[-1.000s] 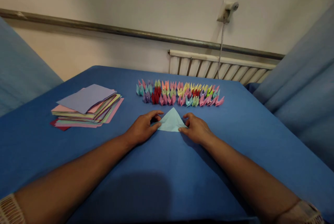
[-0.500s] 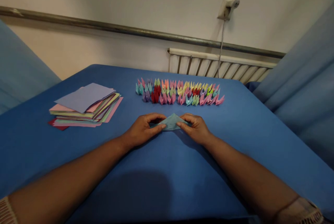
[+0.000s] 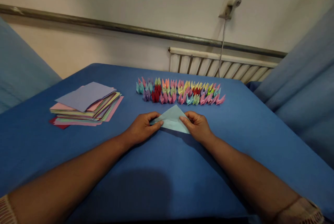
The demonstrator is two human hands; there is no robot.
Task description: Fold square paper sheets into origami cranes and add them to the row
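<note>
Two hands share one piece: the left hand (image 3: 143,129) pinches the left corner of a pale aqua paper triangle (image 3: 171,118) between thumb and fingers, and the right hand (image 3: 199,126) grips its right side, thumb flat on the near face. The triangle spans the gap between the hands, apex pointing away; a shadow beneath suggests that it is lifted off the blue tablecloth (image 3: 203,182). Beyond the grip stand rows of origami cranes (image 3: 164,97); left of it, well apart, lies a stack of coloured paper (image 3: 86,97).

The step in hand looks like adjusting the fold. Doing it well calls for light, even pinches, corners matched before any crease is pressed, and a firm surface underneath. How the rear layers lie is hidden.
</note>
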